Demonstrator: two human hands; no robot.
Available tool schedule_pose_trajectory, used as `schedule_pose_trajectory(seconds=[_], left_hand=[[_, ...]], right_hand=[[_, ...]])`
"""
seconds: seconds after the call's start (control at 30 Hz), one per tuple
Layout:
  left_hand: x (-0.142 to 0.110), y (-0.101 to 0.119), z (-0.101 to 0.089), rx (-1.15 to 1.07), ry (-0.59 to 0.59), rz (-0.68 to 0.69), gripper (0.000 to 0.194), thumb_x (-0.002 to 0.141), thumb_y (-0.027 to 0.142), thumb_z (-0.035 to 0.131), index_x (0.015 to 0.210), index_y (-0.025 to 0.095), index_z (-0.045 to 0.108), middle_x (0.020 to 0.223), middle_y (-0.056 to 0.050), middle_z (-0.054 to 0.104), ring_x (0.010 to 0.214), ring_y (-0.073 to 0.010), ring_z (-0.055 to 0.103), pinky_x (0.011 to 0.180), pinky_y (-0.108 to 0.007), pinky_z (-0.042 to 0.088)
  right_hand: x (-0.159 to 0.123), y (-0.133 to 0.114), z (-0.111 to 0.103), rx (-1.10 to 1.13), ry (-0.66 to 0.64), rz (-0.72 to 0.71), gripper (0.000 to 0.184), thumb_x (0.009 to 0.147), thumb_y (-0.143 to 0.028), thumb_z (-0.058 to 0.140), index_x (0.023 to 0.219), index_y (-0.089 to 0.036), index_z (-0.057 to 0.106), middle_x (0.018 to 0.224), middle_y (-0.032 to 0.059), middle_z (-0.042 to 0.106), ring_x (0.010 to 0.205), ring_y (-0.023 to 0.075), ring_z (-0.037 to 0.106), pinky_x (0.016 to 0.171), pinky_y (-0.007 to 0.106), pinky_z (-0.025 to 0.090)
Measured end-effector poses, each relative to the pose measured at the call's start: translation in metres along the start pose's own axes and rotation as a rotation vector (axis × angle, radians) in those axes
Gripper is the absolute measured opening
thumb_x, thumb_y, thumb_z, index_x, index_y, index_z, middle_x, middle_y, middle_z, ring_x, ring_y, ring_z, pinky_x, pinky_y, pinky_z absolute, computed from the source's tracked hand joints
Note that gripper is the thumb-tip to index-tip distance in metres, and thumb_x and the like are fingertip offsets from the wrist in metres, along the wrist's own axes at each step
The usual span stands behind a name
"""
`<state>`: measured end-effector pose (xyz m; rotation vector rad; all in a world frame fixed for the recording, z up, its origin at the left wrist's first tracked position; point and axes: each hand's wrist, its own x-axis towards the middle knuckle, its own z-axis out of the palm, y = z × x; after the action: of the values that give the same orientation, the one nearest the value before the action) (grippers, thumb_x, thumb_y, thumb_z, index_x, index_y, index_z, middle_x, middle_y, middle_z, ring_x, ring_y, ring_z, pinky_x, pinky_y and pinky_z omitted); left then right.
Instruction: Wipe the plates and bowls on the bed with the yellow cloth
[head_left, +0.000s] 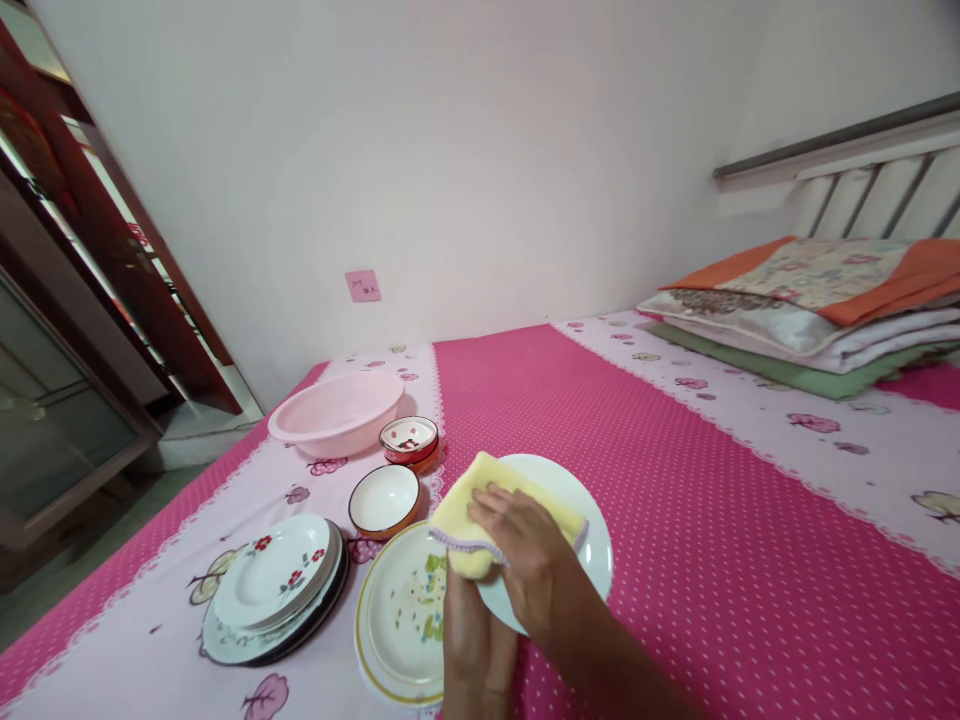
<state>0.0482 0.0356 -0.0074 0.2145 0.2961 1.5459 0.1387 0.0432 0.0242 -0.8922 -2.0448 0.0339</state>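
Note:
My right hand (529, 560) presses a folded yellow cloth (487, 510) flat against a plain white plate (592, 530), fingers spread over the cloth. My left hand (476, 640) grips that plate at its near lower edge, holding it tilted above the bed. Just under and left of it lies a yellow-rimmed plate (397, 615) with a pale print.
A stack of flower-patterned plates (274, 590) lies to the left. Behind it are a white bowl with an orange outside (384, 500), a red-patterned bowl (409, 440) and a pink basin (337, 410). All rest on a pink bedspread (675, 500). Folded bedding (810, 310) is at the far right.

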Motion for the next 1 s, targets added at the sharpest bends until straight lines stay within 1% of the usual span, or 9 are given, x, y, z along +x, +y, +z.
schedule_pose_trajectory(seconds=[0.2,0.3,0.4,0.47,0.6,0.67,0.77,0.87,1.0], left_hand=[[-0.003,0.006,0.002,0.084,-0.01,-0.192,0.053,0.102,0.055,0.054,0.132,0.016,0.072,0.13,-0.017,0.075,0.135,-0.0332,0.061,0.12,-0.051,0.042],[-0.01,0.016,0.007,0.209,0.133,-0.169,0.044,0.098,0.043,0.066,0.128,0.011,0.073,0.122,-0.019,0.077,0.127,-0.0346,0.067,0.116,-0.052,0.046],[-0.017,0.023,0.012,0.412,0.189,-0.181,0.045,0.088,0.032,0.079,0.124,0.007,0.073,0.113,-0.021,0.08,0.114,-0.0362,0.074,0.108,-0.051,0.053],[-0.021,0.023,0.012,0.535,0.145,-0.219,0.048,0.083,0.034,0.084,0.12,0.006,0.074,0.106,-0.022,0.081,0.105,-0.0366,0.077,0.101,-0.051,0.057],[-0.024,0.02,0.008,0.633,-0.027,-0.26,0.055,0.079,0.044,0.086,0.118,0.007,0.074,0.098,-0.02,0.081,0.093,-0.0347,0.078,0.09,-0.047,0.059],[-0.024,0.021,0.008,0.662,-0.07,-0.261,0.057,0.081,0.048,0.084,0.12,0.008,0.074,0.097,-0.019,0.081,0.091,-0.0327,0.077,0.088,-0.044,0.059],[-0.025,0.027,0.013,0.729,-0.099,-0.26,0.057,0.085,0.054,0.079,0.12,0.01,0.074,0.098,-0.017,0.081,0.089,-0.0295,0.076,0.086,-0.04,0.057],[-0.026,0.033,0.016,0.793,-0.124,-0.267,0.057,0.085,0.056,0.077,0.12,0.011,0.075,0.097,-0.015,0.08,0.086,-0.0274,0.074,0.085,-0.038,0.055],[-0.028,0.039,0.012,0.944,-0.123,-0.28,0.056,0.084,0.056,0.077,0.119,0.012,0.076,0.096,-0.012,0.08,0.084,-0.0256,0.072,0.083,-0.036,0.053]], right_hand=[[-0.001,0.053,-0.047,-0.181,0.241,0.2,0.052,0.091,-0.005,0.042,0.137,-0.017,0.064,0.135,0.014,0.071,0.131,0.0292,0.062,0.113,0.054,0.05],[0.0,0.058,-0.075,-0.129,0.446,0.358,0.045,0.094,-0.016,0.048,0.135,-0.019,0.064,0.128,0.0121,0.073,0.12,0.0282,0.069,0.101,0.048,0.059],[0.003,0.05,-0.088,-0.062,0.564,0.361,0.042,0.095,-0.021,0.051,0.135,-0.021,0.064,0.129,0.0103,0.073,0.12,0.027,0.069,0.102,0.046,0.058],[0.005,0.043,-0.088,-0.016,0.473,0.288,0.044,0.096,-0.021,0.051,0.138,-0.022,0.063,0.136,0.0102,0.069,0.128,0.0268,0.064,0.108,0.047,0.054],[0.008,0.03,-0.09,0.093,-0.102,0.201,0.041,0.093,-0.027,0.059,0.132,-0.025,0.069,0.135,0.0107,0.07,0.132,0.0305,0.061,0.111,0.052,0.048],[0.01,0.025,-0.095,0.181,-0.251,0.266,0.039,0.094,-0.038,0.064,0.13,-0.024,0.07,0.135,0.0126,0.07,0.128,0.0319,0.062,0.109,0.051,0.048],[0.011,0.019,-0.101,0.293,-0.229,0.39,0.033,0.102,-0.048,0.055,0.114,-0.023,0.073,0.137,0.0125,0.068,0.125,0.0302,0.064,0.104,0.046,0.049],[0.012,0.018,-0.102,0.27,-0.214,0.44,0.026,0.099,-0.04,0.059,0.115,-0.023,0.071,0.13,0.0104,0.07,0.118,0.0277,0.066,0.1,0.041,0.05],[0.012,0.023,-0.096,0.191,-0.315,0.411,0.05,0.082,-0.025,0.075,0.131,-0.022,0.067,0.125,0.009,0.07,0.118,0.0278,0.062,0.102,0.039,0.046]])
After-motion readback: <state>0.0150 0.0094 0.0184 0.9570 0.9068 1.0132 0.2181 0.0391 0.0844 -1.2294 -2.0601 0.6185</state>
